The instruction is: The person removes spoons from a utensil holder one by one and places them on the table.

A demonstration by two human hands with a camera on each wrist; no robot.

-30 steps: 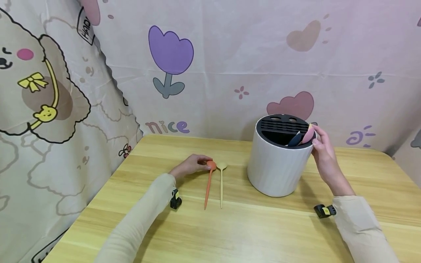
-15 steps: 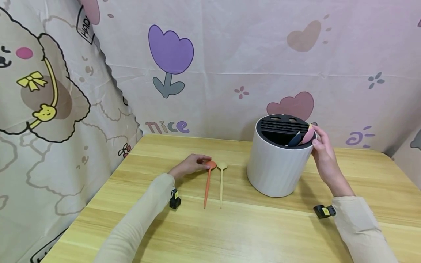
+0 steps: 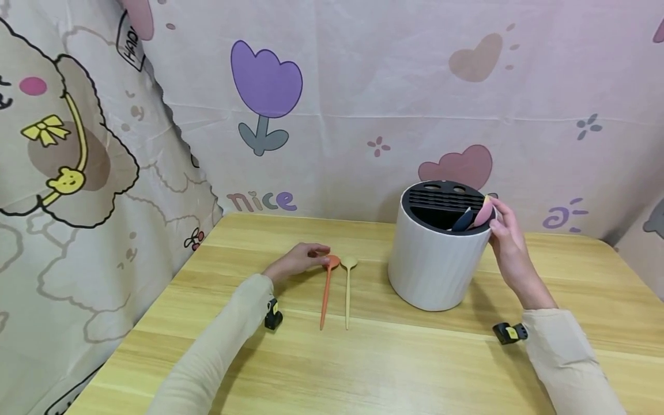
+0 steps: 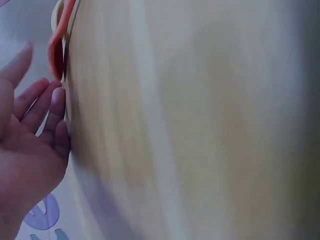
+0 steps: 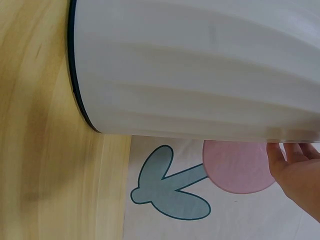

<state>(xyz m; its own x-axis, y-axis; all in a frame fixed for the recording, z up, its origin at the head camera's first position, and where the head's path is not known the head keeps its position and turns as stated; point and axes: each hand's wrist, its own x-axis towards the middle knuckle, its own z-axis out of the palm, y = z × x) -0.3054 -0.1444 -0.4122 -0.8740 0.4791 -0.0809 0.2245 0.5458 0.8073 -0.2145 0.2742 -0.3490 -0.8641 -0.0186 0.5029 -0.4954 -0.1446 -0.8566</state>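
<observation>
An orange spoon [image 3: 325, 294] lies on the table, its bowl toward the back. My left hand [image 3: 298, 259] is at the left of that bowl, thumb and fingers parted, with fingertips right at its edge. In the left wrist view the fingers are loosely bent beside the orange bowl [image 4: 56, 57]. A pale yellow spoon [image 3: 348, 294] lies close on the right. Farther right stands a white round utensil holder [image 3: 436, 265] with a black slotted top. My right hand [image 3: 510, 248] touches its upper right side with extended fingers, near the rim.
Inside the holder's front compartment lean a dark blue piece [image 3: 461, 220] and a pink piece [image 3: 483, 213], both at the right. A patterned cloth [image 3: 342, 69] hangs behind the wooden table [image 3: 404, 369] and along its left side.
My left fingertips have drawn slightly left at the orange spoon's bowl. The head view has shifted a little. My right hand stays against the holder.
</observation>
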